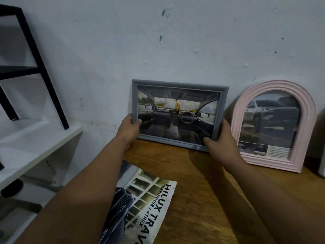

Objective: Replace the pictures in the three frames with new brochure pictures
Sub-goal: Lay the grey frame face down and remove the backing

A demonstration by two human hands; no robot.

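- Both hands on the grey frame [179, 114], one at each short end, gripping low on the sides.
- Left hand [129, 128] curled round the left edge: thumb on the front by the glass, fingers hidden behind.
- Right hand [222, 140] curled round the lower right corner: thumb on the front of the bottom rail, fingers wrapped out of sight behind.
- Frame upright, landscape, long axis running left to right, parallel to the wall [175, 41] just behind it.
- Bottom rail right at the back of the wooden table [202, 199]; touching or just lifted, cannot tell.
- Car-interior picture showing behind the glass, so the face is toward the camera and the backing away toward the wall.
- Pink arched frame [273, 127] standing just beside on the right, close to the right hand, a truck picture in it.
- Brochure [140, 208] lying flat on the table, near side, under the left forearm, well clear of the grey frame.
- Third frame: only a sliver of something at the far right edge, cannot tell.
- Hands evenly placed, neither nearer; frame sits straight ahead between them.
- Judging by the grip, either setting down or picking up; next move hinges on keeping that long axis level and clear of the pink one.
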